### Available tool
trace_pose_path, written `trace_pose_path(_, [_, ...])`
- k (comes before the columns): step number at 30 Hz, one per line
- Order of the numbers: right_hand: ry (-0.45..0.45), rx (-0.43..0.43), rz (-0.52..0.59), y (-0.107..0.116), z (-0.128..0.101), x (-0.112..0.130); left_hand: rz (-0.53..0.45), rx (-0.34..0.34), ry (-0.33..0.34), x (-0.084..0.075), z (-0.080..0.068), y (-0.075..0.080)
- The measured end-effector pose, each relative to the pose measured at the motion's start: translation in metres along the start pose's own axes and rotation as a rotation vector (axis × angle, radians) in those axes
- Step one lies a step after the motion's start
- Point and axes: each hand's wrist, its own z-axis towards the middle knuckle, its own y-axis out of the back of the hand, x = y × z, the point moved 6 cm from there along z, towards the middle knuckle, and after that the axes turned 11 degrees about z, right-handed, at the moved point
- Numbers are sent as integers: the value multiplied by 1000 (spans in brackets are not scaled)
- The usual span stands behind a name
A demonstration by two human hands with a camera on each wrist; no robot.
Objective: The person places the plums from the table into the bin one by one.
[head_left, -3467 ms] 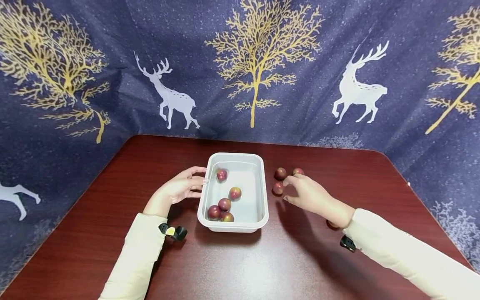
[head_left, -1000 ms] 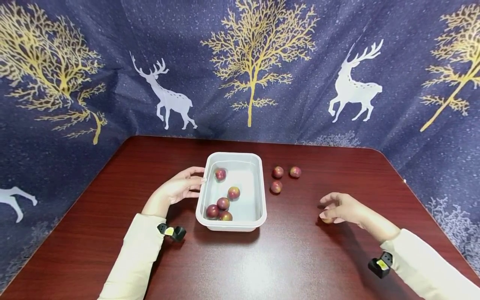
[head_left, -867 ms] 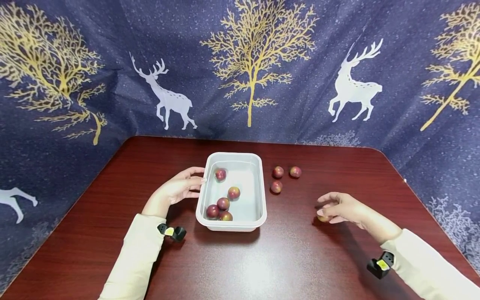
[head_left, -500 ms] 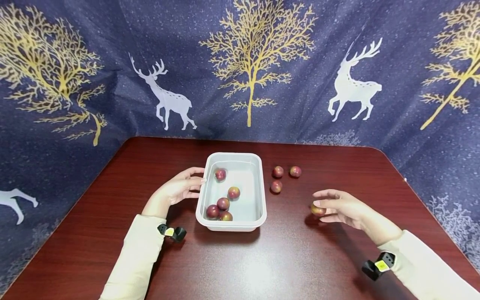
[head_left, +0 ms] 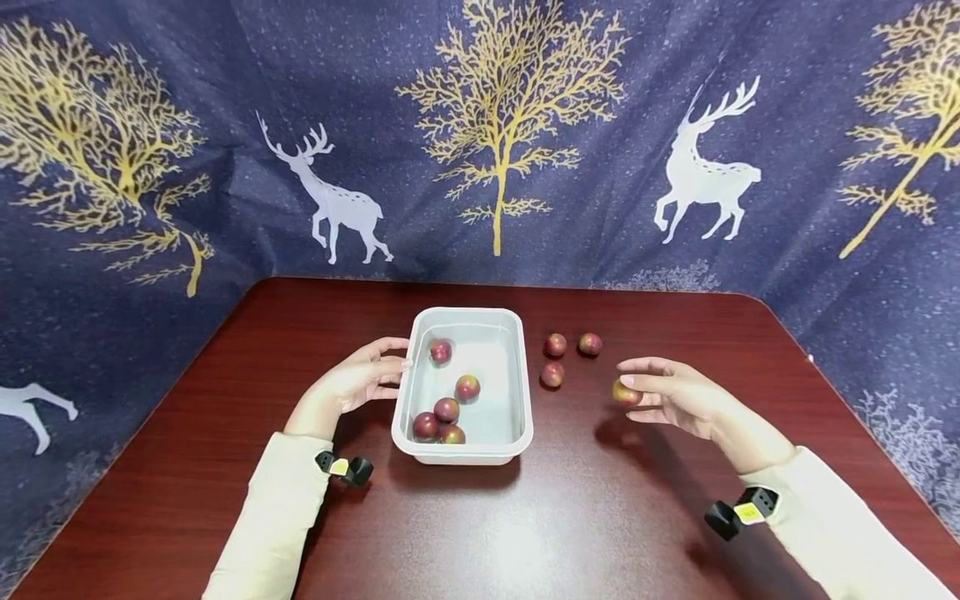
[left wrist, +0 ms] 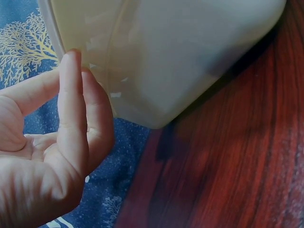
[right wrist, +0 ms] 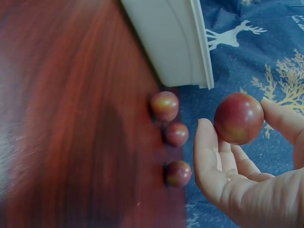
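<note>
A reddish plum with a yellow-green patch [head_left: 627, 393] is pinched between the thumb and fingertips of my right hand [head_left: 678, 396]. It hangs above the table, its shadow below; the right wrist view shows the held plum [right wrist: 239, 118] close up. Three more plums lie between that hand and the white plastic container: a near one [head_left: 552, 375], a far one [head_left: 556, 345] and a right one [head_left: 590, 344]. Several plums [head_left: 467, 387] sit inside the container [head_left: 501, 450]. My left hand [head_left: 360, 379] touches the container's left side, fingers extended; in the left wrist view its fingertips meet the rim.
The dark red wooden table [head_left: 600, 517] has rounded far corners. Behind it hangs a blue cloth [head_left: 450, 208] printed with white deer and golden trees. Black wrist cameras are strapped to both cream sleeves.
My right hand moved from beside the loose plums to a farther-right plum, took hold of it, and has lifted it leftward and away from me. The left hand and container stayed put.
</note>
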Motion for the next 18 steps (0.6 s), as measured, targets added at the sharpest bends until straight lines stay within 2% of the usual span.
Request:
trace_pose_path(9, [22,16,50,-14,13,9,14,-14,9,3,1,1])
trace_pose_path(18, [37,20,5,-30,26,19,11,-4,-4,3,2,1])
